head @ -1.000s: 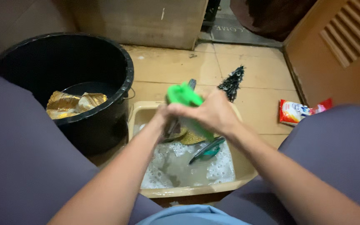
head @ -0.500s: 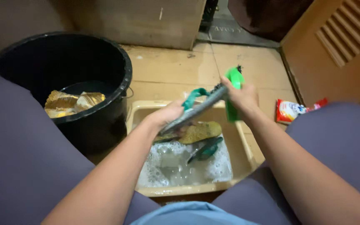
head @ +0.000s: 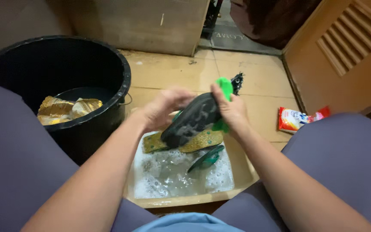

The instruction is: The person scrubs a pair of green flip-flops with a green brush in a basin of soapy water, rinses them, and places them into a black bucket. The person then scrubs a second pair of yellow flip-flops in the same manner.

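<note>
My left hand [head: 162,109] grips a dark flip-flop [head: 190,120] with its black sole turned up, held over a beige wash basin [head: 243,172]. My right hand [head: 230,109] is closed around a green scrub brush [head: 225,88], pressed against the far end of the sole. In the soapy water below lie a golden sandal [head: 196,141] and another flip-flop with a teal strap [head: 207,158].
A big black bucket [head: 123,81] stands at the left with gold sandals [head: 63,109] inside. A dark bristle brush [head: 238,79] lies on the tiled floor behind the basin. A red-and-white detergent packet [head: 295,118] lies at the right by a louvred door [head: 344,47].
The flip-flop has been turned from edge-on to sole-up. My right hand has brought the green brush back in from the right onto the sole.
</note>
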